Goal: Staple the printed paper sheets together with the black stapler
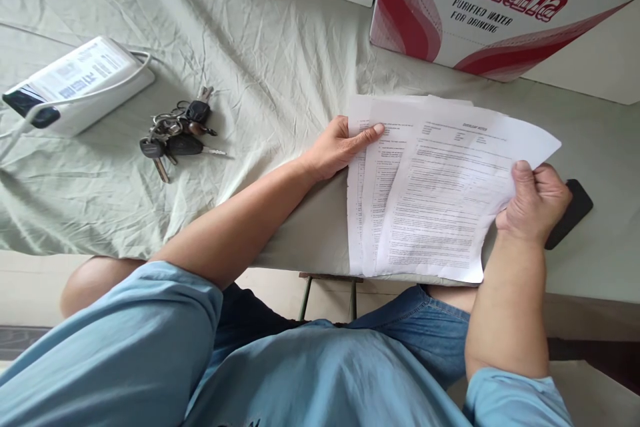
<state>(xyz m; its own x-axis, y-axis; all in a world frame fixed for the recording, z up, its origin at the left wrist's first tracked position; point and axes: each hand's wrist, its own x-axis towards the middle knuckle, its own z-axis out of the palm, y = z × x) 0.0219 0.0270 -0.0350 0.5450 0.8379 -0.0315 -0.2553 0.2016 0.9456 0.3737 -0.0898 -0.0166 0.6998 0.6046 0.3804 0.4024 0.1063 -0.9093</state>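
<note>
Several printed paper sheets [430, 193] lie fanned out near the table's front edge. My left hand [337, 147] rests flat on the left edge of the lower sheets, thumb stretched across the top of a page. My right hand [535, 203] pinches the right edge of the top sheet, thumb on the paper, and that sheet is tilted away from the others. A dark phone [575, 210] lies just behind my right hand, partly hidden by it.
A bunch of keys [175, 133] lies on the wrinkled green cloth [260, 53] at left. Beyond the keys sits a white device with a cable [80, 83]. A red-and-white water carton [500, 7] stands at the back right.
</note>
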